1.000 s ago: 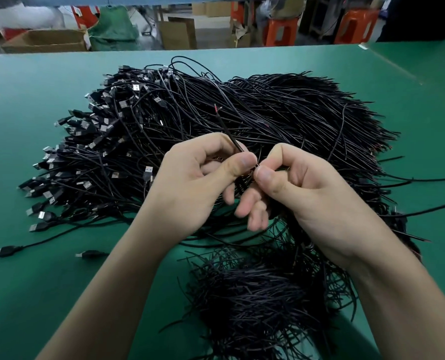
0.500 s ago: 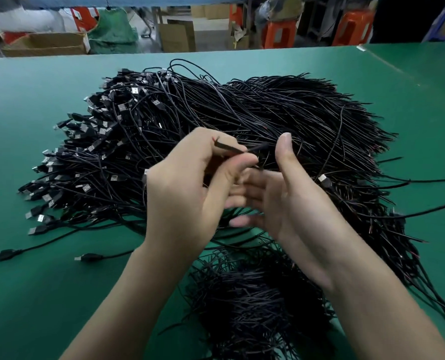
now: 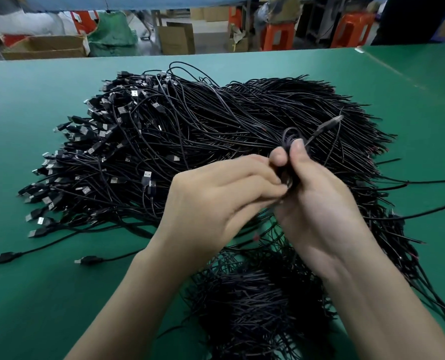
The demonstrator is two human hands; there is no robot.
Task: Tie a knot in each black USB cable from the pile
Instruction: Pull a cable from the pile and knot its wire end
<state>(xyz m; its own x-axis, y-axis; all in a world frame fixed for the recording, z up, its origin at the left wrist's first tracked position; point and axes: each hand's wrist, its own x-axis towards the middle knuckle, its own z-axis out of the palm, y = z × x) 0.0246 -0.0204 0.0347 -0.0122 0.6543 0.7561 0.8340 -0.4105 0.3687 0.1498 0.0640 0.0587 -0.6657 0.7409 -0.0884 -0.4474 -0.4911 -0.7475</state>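
A large pile of black USB cables covers the middle of the green table, plugs to the left, bare ends to the right. Above its near side my right hand pinches one black cable between thumb and forefinger; a small loop of it stands just above the fingertips and a blurred free end points up to the right. My left hand meets the right hand with its fingertips curled on the same cable. How the cable runs between the palms is hidden.
A second, denser heap of black cables lies near the table's front edge between my forearms. Two single cables with plugs lie loose at the front left. Cardboard boxes and orange stools stand beyond the far edge.
My right hand went from open with straight fingers to pinching the cable, and a loop now stands above its fingertips. Both hands shifted to the right. The left hand's fingertips moved against the right hand.
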